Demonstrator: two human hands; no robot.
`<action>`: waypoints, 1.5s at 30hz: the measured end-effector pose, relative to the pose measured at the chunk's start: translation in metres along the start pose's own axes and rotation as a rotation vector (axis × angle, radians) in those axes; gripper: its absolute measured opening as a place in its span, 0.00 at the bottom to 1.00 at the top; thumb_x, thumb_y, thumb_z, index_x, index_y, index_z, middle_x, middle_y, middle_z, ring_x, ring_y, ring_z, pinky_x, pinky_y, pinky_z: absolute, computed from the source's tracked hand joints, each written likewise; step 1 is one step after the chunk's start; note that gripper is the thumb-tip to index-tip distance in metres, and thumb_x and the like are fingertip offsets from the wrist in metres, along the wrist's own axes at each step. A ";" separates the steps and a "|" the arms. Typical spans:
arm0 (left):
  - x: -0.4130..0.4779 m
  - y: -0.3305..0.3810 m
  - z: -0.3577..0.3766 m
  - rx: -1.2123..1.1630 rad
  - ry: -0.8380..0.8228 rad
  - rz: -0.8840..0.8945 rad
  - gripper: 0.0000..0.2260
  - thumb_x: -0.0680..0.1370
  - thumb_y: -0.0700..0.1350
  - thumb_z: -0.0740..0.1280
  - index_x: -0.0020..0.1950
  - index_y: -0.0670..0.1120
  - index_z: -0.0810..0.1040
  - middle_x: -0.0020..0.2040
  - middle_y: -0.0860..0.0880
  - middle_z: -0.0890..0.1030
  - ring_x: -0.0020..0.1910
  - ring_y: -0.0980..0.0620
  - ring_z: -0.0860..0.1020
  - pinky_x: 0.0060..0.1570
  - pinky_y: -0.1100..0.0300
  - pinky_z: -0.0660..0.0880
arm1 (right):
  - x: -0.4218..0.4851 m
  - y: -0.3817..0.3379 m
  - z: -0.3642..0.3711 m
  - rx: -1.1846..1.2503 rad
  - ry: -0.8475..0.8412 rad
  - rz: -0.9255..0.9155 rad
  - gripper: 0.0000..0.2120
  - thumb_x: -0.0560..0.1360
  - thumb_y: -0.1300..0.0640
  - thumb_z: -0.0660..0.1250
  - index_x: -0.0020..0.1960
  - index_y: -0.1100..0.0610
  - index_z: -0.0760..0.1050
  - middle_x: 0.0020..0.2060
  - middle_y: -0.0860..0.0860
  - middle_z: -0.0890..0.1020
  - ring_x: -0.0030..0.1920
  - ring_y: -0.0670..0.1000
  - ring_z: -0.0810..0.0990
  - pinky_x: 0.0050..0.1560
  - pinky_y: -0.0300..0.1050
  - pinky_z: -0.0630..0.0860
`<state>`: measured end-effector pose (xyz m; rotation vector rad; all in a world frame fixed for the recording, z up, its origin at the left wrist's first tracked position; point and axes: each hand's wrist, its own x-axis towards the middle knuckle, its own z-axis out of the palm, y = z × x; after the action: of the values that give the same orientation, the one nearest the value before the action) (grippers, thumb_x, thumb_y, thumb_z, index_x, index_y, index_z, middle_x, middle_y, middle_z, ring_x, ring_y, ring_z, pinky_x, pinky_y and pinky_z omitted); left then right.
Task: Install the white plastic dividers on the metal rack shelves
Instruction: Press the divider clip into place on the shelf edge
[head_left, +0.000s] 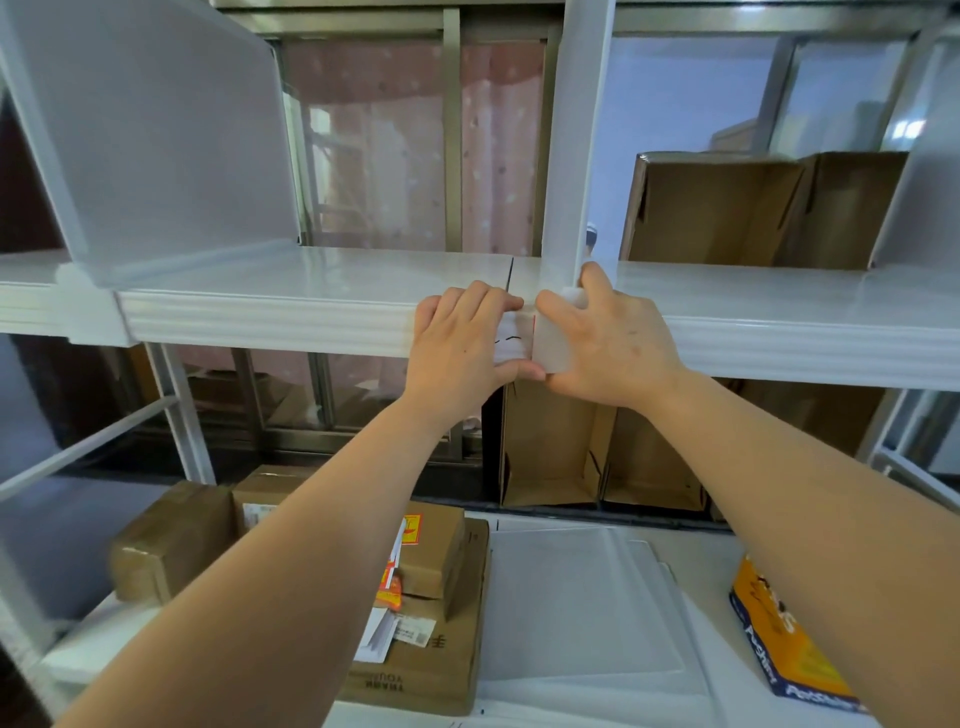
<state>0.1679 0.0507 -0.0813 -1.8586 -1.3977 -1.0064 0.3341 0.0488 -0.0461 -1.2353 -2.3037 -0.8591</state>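
A white metal shelf (270, 317) runs across the middle of the head view. A translucent white divider (569, 135) stands upright on it, edge-on to me, its foot clip over the shelf's front lip. My right hand (608, 348) grips that foot clip, thumb underneath. My left hand (457, 345) clamps the shelf lip just left of it, fingertips on top. Another white divider (156, 130) stands fitted at the left. Several spare flat dividers (587, 603) lie stacked on the lower shelf.
Open brown cardboard boxes (737, 208) stand on the shelf to the right, others (550, 441) below it. Taped parcels (426, 587) and an orange-and-blue box (784, 634) sit on the lower shelf. A window with pink curtain (415, 145) lies behind the rack.
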 end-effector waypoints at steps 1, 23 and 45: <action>0.000 0.001 0.000 -0.002 -0.002 0.001 0.33 0.63 0.71 0.59 0.56 0.48 0.77 0.50 0.50 0.78 0.51 0.47 0.76 0.52 0.59 0.57 | 0.000 0.000 0.000 0.006 0.001 0.001 0.31 0.68 0.38 0.67 0.64 0.52 0.65 0.60 0.61 0.69 0.45 0.58 0.77 0.39 0.44 0.72; 0.003 0.017 -0.004 -0.064 0.001 -0.145 0.19 0.73 0.60 0.63 0.57 0.49 0.74 0.54 0.50 0.75 0.55 0.49 0.71 0.57 0.56 0.58 | -0.013 -0.006 0.014 0.023 0.156 0.089 0.30 0.68 0.51 0.72 0.65 0.48 0.63 0.55 0.60 0.71 0.48 0.57 0.77 0.55 0.48 0.75; 0.032 0.204 -0.046 -0.462 -0.224 0.030 0.07 0.75 0.38 0.63 0.50 0.44 0.80 0.42 0.52 0.74 0.42 0.56 0.71 0.45 0.67 0.64 | -0.117 0.097 -0.044 0.233 0.213 0.316 0.13 0.73 0.55 0.67 0.57 0.54 0.72 0.55 0.53 0.73 0.53 0.52 0.74 0.50 0.46 0.77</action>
<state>0.3600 -0.0247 -0.0339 -2.3820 -1.3339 -1.2130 0.4807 -0.0106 -0.0503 -1.2892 -1.9115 -0.5635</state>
